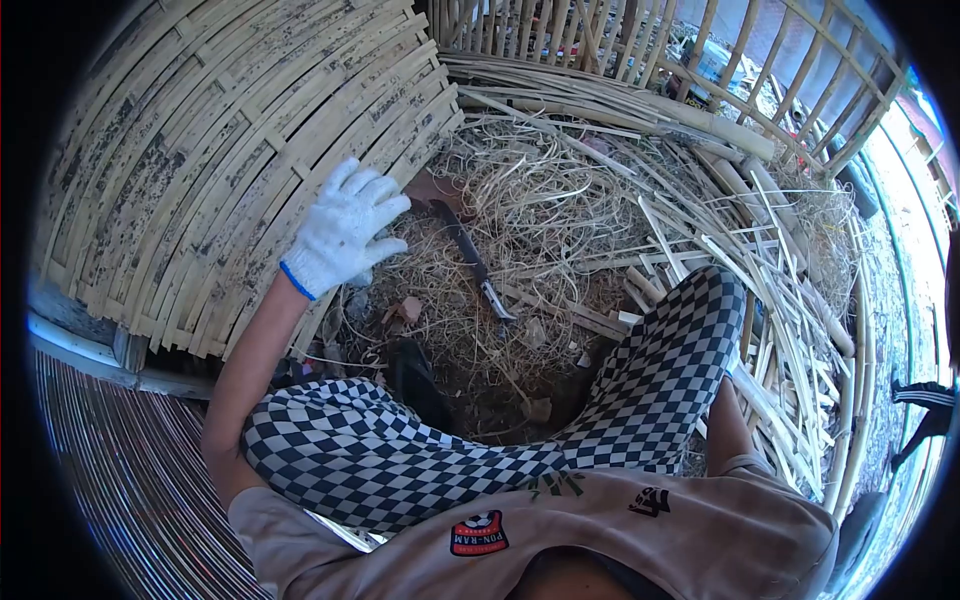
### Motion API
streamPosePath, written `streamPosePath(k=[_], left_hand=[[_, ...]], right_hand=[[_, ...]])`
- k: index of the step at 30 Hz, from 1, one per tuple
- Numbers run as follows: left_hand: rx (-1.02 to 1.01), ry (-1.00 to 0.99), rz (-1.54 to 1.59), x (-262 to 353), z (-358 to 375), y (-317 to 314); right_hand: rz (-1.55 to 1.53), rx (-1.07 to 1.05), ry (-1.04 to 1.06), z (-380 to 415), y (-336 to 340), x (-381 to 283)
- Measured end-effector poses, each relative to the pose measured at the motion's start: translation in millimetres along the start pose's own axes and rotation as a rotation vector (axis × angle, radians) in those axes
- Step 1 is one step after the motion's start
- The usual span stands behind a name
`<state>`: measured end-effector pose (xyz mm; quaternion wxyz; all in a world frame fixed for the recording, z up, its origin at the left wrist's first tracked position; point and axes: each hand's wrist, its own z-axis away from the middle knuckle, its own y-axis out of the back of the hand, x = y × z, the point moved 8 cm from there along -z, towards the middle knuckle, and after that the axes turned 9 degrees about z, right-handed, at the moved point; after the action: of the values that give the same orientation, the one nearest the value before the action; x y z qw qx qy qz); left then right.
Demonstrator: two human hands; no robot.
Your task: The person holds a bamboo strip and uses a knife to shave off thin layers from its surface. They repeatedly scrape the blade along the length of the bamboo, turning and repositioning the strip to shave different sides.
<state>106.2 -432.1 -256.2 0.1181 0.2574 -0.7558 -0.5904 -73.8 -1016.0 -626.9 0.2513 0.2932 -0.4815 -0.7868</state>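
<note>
My left hand (348,228), in a white knitted glove with a blue cuff, is raised beside the edge of a woven bamboo panel (240,150). Its fingers are spread and hold nothing. To its right, a long dark-bladed knife (468,250) lies on a heap of thin bamboo shavings (540,190), its handle end toward me. My right arm (728,425) reaches down past my right knee, and the hand is hidden behind the leg in checkered trousers (670,350).
Long split bamboo strips (790,370) lie piled at the right. Bamboo poles (700,120) rest along the back, below a slatted bamboo fence (560,35). A dark shoe (418,383) shows between my legs. Corrugated sheeting (130,470) lies at lower left.
</note>
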Motion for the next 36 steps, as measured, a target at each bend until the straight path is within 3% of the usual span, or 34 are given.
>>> streamPosePath(k=[5, 14, 17, 20, 26, 28, 30, 32, 34, 36], left_hand=[[0.003, -0.021, -0.008, 1.8, 0.1, -2.6], [0.000, -0.004, 0.007, -1.1, 8.1, -4.0], [-0.014, 0.012, 0.003, -3.4, 5.8, -7.6], [0.007, 0.007, 0.018, -5.3, 8.3, -4.1], [0.010, 0.032, -0.002, -14.5, 10.2, -7.5], [0.028, 0.048, 0.022, -16.0, 9.7, -5.7], [0.058, 0.060, 0.073, -14.0, 5.2, 2.7], [0.035, 0.138, 0.164, -14.2, -3.9, 21.7], [0.024, 0.226, 0.265, -16.7, -12.9, 42.8], [0.108, 0.202, 0.479, -18.4, -23.3, 68.4]], right_hand=[[0.085, 0.027, -0.006, 5.3, 0.7, -6.5], [0.283, 0.100, -0.018, 50.8, -21.0, 88.7], [0.313, 0.347, 0.040, 44.9, 13.4, 85.6], [0.218, 0.823, 0.190, 49.0, 68.3, 69.5], [0.073, 1.168, 0.235, 81.0, 235.7, 2.3], [0.118, 1.442, 0.391, 105.9, 295.6, -39.0], [0.017, 1.505, 0.451, 144.7, 341.5, -101.3], [-0.068, 1.506, 0.668, 193.0, 369.0, -178.5], [-0.098, 1.301, 0.829, 238.2, 377.9, -257.0], [-0.101, 1.181, 1.175, 281.7, 370.6, -329.6]])
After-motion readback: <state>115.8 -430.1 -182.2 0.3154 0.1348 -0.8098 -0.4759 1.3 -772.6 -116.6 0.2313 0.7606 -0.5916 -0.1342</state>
